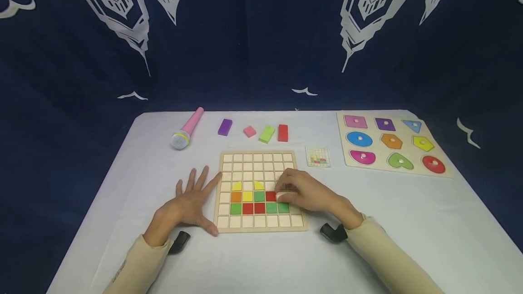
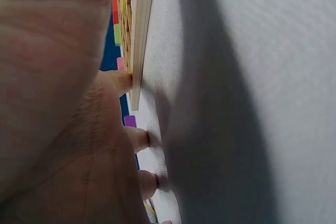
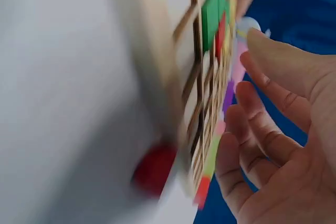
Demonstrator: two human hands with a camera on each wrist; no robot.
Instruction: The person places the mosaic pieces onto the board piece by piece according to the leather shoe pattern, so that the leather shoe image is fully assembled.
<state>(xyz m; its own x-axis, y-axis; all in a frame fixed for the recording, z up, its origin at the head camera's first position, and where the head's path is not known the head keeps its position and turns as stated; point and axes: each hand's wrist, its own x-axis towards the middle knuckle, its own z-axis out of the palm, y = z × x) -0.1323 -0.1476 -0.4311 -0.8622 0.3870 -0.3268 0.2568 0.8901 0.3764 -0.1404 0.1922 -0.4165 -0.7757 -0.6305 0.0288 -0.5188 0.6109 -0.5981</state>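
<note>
A wooden grid board lies in the middle of the white table. Its lower rows hold coloured tiles: two yellow half-rounds, then orange, yellow, green and red, then a row of green and red. My left hand lies flat on the table with spread fingers, its index fingertip against the board's left edge. My right hand hovers over the board's right side, fingertips down by the red tile. In the right wrist view its fingers are loosely bent beside the board, with nothing seen in them.
Behind the board lie a pink toy microphone and purple, pink, green and red blocks. A small pattern card sits right of the board. A shape puzzle board is at the far right. Dark cloth surrounds the table.
</note>
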